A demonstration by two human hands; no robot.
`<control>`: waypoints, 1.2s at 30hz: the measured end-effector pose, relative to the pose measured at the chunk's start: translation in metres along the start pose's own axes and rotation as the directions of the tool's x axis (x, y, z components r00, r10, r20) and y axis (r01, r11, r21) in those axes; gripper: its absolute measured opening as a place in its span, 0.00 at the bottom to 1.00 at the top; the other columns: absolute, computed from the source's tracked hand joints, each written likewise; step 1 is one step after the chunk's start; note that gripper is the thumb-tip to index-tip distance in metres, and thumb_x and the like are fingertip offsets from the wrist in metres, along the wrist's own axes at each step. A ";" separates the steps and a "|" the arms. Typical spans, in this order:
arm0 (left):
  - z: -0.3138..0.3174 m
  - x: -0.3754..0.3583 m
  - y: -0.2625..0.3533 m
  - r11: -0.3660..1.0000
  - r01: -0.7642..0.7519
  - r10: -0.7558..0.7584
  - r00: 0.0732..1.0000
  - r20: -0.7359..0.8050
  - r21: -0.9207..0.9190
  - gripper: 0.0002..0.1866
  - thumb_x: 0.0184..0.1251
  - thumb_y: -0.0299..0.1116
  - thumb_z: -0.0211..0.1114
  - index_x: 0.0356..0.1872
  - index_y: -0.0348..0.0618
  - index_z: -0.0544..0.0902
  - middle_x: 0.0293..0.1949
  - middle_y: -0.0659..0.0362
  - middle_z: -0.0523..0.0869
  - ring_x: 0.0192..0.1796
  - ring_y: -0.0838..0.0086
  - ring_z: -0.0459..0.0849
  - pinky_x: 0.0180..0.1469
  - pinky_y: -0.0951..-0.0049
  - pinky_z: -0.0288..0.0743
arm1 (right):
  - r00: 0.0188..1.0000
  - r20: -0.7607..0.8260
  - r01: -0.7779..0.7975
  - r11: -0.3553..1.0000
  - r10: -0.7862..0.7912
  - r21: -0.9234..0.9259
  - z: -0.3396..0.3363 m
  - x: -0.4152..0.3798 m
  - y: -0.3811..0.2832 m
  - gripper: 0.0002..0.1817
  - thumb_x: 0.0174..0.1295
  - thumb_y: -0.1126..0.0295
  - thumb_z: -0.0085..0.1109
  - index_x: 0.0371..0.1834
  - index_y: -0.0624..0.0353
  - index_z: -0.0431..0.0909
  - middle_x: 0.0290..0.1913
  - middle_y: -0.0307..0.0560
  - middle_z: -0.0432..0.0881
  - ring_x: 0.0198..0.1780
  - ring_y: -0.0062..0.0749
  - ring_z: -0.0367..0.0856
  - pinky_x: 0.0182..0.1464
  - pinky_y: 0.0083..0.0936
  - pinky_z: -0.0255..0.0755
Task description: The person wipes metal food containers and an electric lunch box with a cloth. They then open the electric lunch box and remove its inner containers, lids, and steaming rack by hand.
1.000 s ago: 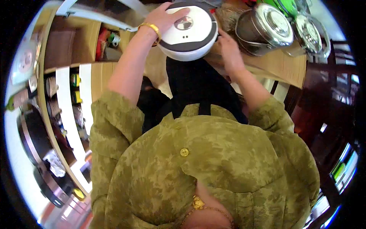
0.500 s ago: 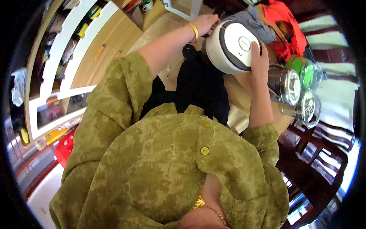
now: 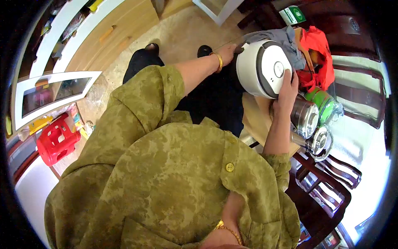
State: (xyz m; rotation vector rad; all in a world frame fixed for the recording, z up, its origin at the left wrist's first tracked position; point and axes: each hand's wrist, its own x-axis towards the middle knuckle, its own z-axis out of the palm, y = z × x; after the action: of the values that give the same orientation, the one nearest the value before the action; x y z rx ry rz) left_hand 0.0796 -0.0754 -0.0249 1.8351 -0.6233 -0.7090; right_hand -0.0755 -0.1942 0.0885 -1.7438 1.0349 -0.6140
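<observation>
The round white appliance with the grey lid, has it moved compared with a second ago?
Yes. The round white appliance has tilted from lid-up onto its side, lid now facing the steel containers, held between the left hand and right hand.

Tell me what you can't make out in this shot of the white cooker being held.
Head view only:
- Left hand: its fingers are hidden behind the white cooker.
- Cooker's underside: turned away from the camera.
- Tabletop under the right hand: mostly covered by arm and cooker.
- Steel pots: contents hidden by lids.
- Green label at the top: text too small.
</observation>
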 end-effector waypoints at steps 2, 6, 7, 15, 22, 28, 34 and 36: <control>-0.005 0.009 -0.009 0.999 -0.040 0.039 0.999 0.029 0.022 0.21 0.70 0.36 0.35 0.55 0.40 0.71 0.54 0.48 0.75 0.55 0.59 0.74 0.57 0.64 0.64 | 0.998 -0.012 -0.066 0.996 0.067 0.056 0.003 -0.004 -0.011 0.26 0.64 0.62 0.50 0.61 0.66 0.62 0.52 0.50 0.74 0.48 0.30 0.75 0.50 0.25 0.70; -0.027 0.019 0.011 0.759 0.416 -0.266 0.900 0.344 -0.501 0.30 0.66 0.58 0.38 0.62 0.52 0.67 0.54 0.59 0.75 0.50 0.70 0.72 0.53 0.68 0.64 | 0.993 0.030 -0.116 0.975 0.112 0.191 0.000 -0.001 -0.008 0.24 0.64 0.64 0.49 0.60 0.65 0.62 0.52 0.49 0.74 0.48 0.30 0.76 0.49 0.26 0.71; -0.029 0.021 0.014 0.847 0.309 -0.215 0.943 0.253 -0.432 0.30 0.66 0.59 0.36 0.61 0.54 0.67 0.53 0.60 0.75 0.50 0.70 0.71 0.51 0.66 0.64 | 0.987 0.049 -0.158 0.942 0.150 0.297 0.001 -0.006 -0.012 0.23 0.65 0.64 0.49 0.60 0.64 0.62 0.52 0.49 0.74 0.48 0.31 0.76 0.50 0.27 0.71; -0.013 -0.004 0.034 0.929 0.121 -0.058 0.981 0.186 -0.349 0.25 0.70 0.49 0.34 0.56 0.47 0.72 0.57 0.51 0.74 0.57 0.64 0.72 0.61 0.68 0.61 | 0.920 0.170 -0.393 0.813 0.355 0.430 -0.004 -0.005 -0.003 0.22 0.65 0.58 0.49 0.58 0.59 0.67 0.53 0.44 0.76 0.51 0.32 0.76 0.53 0.32 0.71; -0.034 0.002 0.047 0.848 0.298 -0.152 0.929 0.338 -0.439 0.28 0.68 0.56 0.39 0.59 0.50 0.71 0.58 0.56 0.73 0.58 0.69 0.70 0.62 0.67 0.59 | 0.903 0.235 -0.426 0.819 0.359 0.385 -0.013 -0.007 -0.012 0.22 0.65 0.59 0.49 0.58 0.59 0.66 0.52 0.44 0.76 0.50 0.32 0.76 0.53 0.32 0.71; -0.060 -0.007 0.091 0.885 0.198 0.108 0.792 0.600 -0.421 0.38 0.55 0.69 0.51 0.61 0.57 0.68 0.65 0.56 0.64 0.66 0.61 0.59 0.63 0.52 0.54 | 0.921 0.268 -0.353 0.896 0.283 0.269 -0.015 -0.009 -0.014 0.24 0.64 0.61 0.50 0.60 0.61 0.62 0.53 0.46 0.74 0.51 0.33 0.75 0.52 0.33 0.70; -0.058 -0.007 0.090 0.896 0.393 -0.195 0.766 0.613 -0.207 0.51 0.41 0.76 0.55 0.67 0.61 0.57 0.69 0.55 0.54 0.70 0.52 0.48 0.58 0.28 0.42 | 0.922 0.316 -0.296 0.935 0.225 0.197 -0.016 -0.007 -0.018 0.26 0.64 0.58 0.50 0.61 0.61 0.61 0.54 0.46 0.72 0.52 0.32 0.74 0.53 0.32 0.69; -0.055 -0.006 0.088 0.912 0.369 -0.193 0.771 0.606 -0.179 0.51 0.42 0.77 0.53 0.67 0.61 0.56 0.70 0.54 0.52 0.70 0.52 0.48 0.60 0.31 0.44 | 0.916 0.306 -0.320 0.932 0.259 0.169 -0.016 -0.008 -0.019 0.27 0.64 0.57 0.50 0.61 0.61 0.61 0.54 0.46 0.72 0.52 0.31 0.74 0.53 0.31 0.68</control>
State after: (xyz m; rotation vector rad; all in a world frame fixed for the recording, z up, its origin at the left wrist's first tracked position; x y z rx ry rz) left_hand 0.1066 -0.0665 0.0749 1.4366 -0.5842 -1.5233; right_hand -0.0850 -0.1921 0.1127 -1.4015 0.9642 -0.2683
